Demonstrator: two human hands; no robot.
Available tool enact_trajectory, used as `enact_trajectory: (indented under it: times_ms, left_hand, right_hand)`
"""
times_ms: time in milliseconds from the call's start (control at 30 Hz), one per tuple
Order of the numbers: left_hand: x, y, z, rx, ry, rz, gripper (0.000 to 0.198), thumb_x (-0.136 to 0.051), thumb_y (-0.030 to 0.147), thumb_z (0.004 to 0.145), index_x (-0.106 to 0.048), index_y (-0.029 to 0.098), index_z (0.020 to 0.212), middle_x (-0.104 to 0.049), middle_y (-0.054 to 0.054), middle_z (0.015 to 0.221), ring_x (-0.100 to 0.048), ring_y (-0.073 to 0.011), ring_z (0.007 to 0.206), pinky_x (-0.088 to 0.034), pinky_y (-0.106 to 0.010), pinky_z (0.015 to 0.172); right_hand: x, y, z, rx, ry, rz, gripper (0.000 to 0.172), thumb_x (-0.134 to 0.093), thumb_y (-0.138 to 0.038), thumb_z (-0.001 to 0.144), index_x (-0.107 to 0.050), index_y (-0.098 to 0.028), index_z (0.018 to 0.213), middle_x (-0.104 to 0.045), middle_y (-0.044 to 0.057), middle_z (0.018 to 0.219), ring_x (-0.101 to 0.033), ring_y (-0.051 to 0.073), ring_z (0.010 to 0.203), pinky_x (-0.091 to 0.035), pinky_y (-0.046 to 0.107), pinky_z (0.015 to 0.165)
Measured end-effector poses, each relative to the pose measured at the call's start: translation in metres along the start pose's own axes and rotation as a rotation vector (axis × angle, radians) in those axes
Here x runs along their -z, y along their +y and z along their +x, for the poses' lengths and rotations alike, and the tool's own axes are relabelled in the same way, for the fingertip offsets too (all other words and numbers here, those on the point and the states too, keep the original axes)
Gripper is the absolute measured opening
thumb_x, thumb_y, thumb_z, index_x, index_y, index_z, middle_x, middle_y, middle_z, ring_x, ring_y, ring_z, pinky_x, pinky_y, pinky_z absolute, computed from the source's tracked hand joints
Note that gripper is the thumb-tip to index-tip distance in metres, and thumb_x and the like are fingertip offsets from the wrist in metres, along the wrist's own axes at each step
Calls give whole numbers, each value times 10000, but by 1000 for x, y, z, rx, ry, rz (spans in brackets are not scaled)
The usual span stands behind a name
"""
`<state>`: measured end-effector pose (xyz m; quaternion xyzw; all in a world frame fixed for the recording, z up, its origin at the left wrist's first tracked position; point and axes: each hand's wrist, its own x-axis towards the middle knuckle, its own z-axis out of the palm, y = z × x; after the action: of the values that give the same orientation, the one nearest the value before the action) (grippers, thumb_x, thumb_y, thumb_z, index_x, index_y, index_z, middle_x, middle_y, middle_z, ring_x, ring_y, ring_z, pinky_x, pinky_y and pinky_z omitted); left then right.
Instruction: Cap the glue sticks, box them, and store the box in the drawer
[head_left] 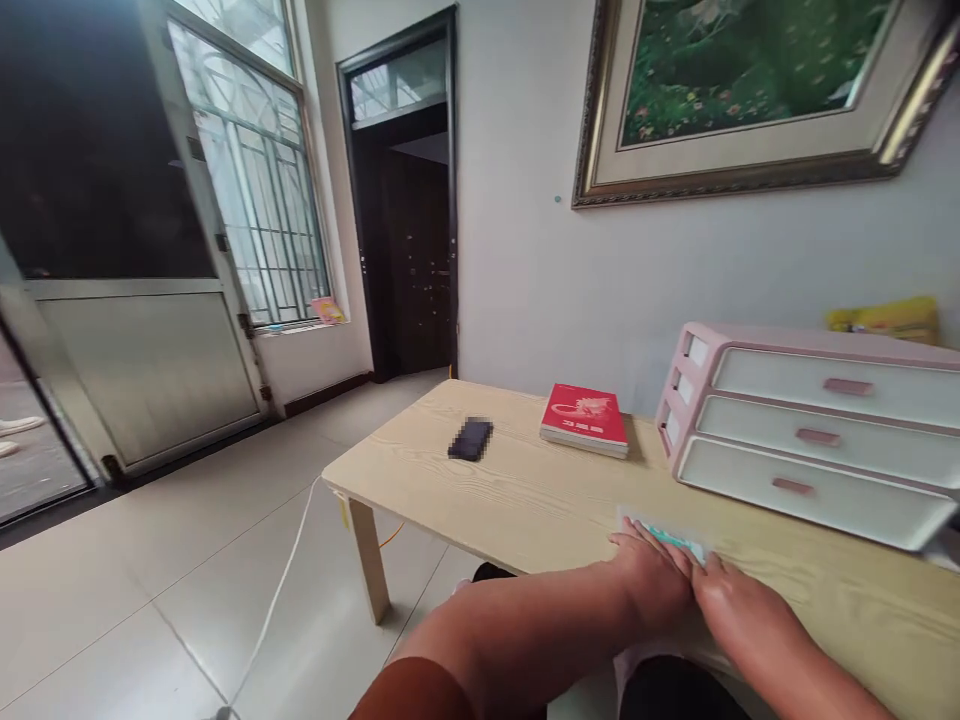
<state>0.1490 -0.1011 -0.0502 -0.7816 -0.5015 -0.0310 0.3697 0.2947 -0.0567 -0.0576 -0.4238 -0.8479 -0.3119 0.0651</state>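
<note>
A thin, flat packet (679,542), clear or whitish with teal print, lies near the front edge of the wooden table (420,480). My left hand (652,572) rests palm down over it, fingers stretched out across its near side. Beside it, my right hand (739,598) touches the packet's right end with its fingertips, fingers extended and low on the tabletop. The two hands meet at the fingers. Much of the packet is covered by them, and its kind cannot be made out.
A red book (585,415) lies farther back, with a blurred dark phone-like object (471,440) to its left. A pink and white drawer unit (817,435) stands at the right, a yellow bag (889,318) behind its top. A white cable (277,580) runs along the floor.
</note>
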Motion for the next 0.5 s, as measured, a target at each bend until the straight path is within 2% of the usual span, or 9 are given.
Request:
enact_trajectory:
  times_ms: [67, 167, 367, 500]
  left_hand:
    - [-3, -5, -1, -30, -35, -55, 429, -322, 219, 996, -514, -13, 1302, -635, -362, 1165, -635, -491, 1087, -554, -514, 585]
    - [-5, -11, 1, -102, -76, -121, 426, -368, 176, 980, -469, 14, 1360, -616, -345, 1215, -621, -466, 1133, -556, -540, 668]
    - [-12, -12, 5, -135, -63, -181, 444, -415, 155, 964, -461, 23, 1385, -619, -287, 1250, -600, -430, 1181, -485, -621, 894]
    - [-14, -9, 5, -110, -79, -211, 463, -443, 133, 948, -454, 30, 1399, -612, -276, 1268, -580, -424, 1212, -463, -620, 941]
  right_hand:
    - [17, -5, 4, -35, -123, -9, 416, -433, 15, 844, -723, -151, 1093, -707, 197, 893, -719, 265, 711, -552, 336, 616]
    - [34, -11, 8, -65, -197, 10, 423, -426, 3, 880, -673, -113, 1204, -708, 223, 976, -728, 277, 812, -577, 348, 679]
    - [45, -13, 10, -89, -289, 31, 430, -433, -25, 906, -622, -103, 1284, -678, 260, 1140, -725, 277, 905, -589, 350, 737]
    - [50, -14, 9, -87, -303, 39, 428, -423, -36, 917, -606, -94, 1300, -652, 281, 1186, -715, 283, 942, -581, 359, 753]
